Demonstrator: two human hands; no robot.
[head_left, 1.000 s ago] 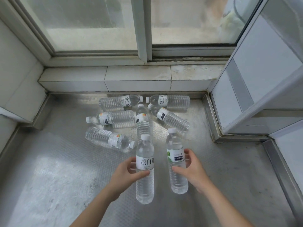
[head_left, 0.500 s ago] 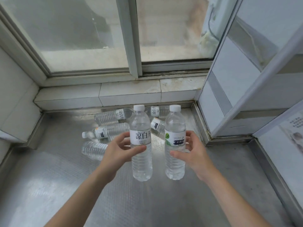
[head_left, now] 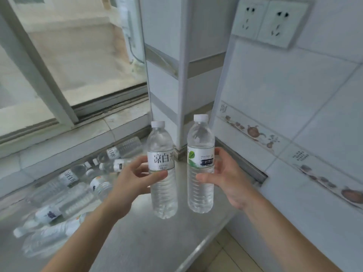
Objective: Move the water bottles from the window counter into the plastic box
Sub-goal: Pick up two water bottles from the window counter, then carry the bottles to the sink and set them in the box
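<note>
Above the steel counter (head_left: 141, 242), the left hand (head_left: 127, 185) and right hand (head_left: 229, 179) each gripped an upright bottle, now lifted higher and carried right of the remaining bottles (head_left: 66, 195); the box was unseen.

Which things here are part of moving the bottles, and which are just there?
Part of the job:
left hand
right hand
the two held bottles
bottles lying on the counter

Just there:
window
wall sockets
patterned tiles
</note>
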